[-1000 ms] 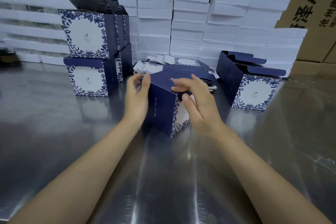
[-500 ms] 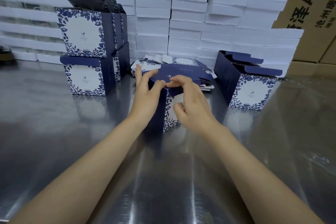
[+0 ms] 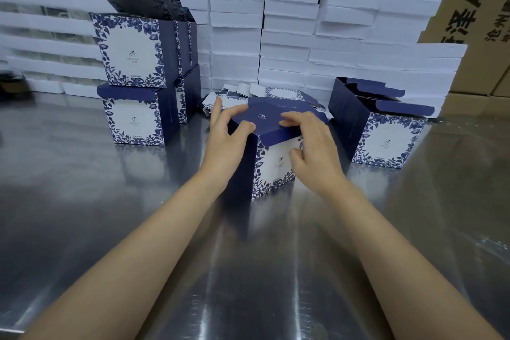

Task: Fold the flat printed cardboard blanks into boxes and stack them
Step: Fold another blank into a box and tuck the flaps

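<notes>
- Surface: brushed metal table [image 3: 110, 229], shiny, streaked with reflections of the goods standing on it.
- Box [image 3: 276, 171]: navy with a white floral front, upright at table centre. The lid flap is lowered over the top and its tuck edge overhangs the front face.
- Left hand [image 3: 225, 143]: fingers curled over the lid's left corner, thumb at the edge; it grasps the box.
- Right hand [image 3: 314, 152]: fingers bent on the lid's front edge, thumb against the printed front; it also grasps the box.
- Flat blanks [image 3: 281, 94]: a loose pile just behind the box.
- Stacked boxes [image 3: 135, 77]: at left, two tiers, top-tier lids raised.
- Open box [image 3: 386, 135]: at right, flaps up, apart from the held one.
- Back of table: white slabs [image 3: 289, 36] piled in columns, with brown cartons [image 3: 480, 3] bearing black print behind them.
</notes>
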The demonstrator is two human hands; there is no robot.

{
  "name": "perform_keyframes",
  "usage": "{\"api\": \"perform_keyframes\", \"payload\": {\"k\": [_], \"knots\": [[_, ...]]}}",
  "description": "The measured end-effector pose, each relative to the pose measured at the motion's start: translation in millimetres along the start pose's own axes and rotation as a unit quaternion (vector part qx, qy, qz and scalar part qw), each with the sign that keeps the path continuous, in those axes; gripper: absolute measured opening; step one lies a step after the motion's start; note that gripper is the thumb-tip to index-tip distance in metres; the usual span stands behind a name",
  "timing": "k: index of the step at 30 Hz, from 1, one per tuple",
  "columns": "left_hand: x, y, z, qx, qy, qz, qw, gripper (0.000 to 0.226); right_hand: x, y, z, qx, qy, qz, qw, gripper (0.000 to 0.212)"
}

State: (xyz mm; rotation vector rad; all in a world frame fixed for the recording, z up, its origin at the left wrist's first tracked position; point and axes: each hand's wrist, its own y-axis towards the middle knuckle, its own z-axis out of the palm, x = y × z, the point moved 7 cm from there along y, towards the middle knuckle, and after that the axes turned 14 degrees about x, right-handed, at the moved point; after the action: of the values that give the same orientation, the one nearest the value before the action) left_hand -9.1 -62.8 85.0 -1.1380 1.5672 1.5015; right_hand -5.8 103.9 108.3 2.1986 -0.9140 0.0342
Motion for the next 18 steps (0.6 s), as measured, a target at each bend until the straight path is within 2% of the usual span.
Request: {"api": "perform_keyframes", "payload": {"k": [6,11,13,16,18], "knots": [[0,1,0,0.021,0.005,0.004,1.000,0.029,-19,-1,-5,-0.009,-0.027,0.039,0.999,0.049],[-13,-7,-11,-0.040,0.088,0.077,0.992,0.021,0,-7,-7,-0.003,0.000,-0.005,1.000,0.038],[-18,-9,-12,-0.017,0.125,0.105,0.986,0.020,4,-8,-8,-0.003,-0.002,-0.015,1.000,0.041],[-16,-9,-6,0.038,0.143,0.103,0.984,0.024,11,-8,-5,-0.014,-0.004,-0.008,1.000,0.037],[-13,-9,-1,0.047,0.179,0.109,0.977,0.018,17,-7,0,-0.016,0.003,-0.017,1.000,0.038]]}}
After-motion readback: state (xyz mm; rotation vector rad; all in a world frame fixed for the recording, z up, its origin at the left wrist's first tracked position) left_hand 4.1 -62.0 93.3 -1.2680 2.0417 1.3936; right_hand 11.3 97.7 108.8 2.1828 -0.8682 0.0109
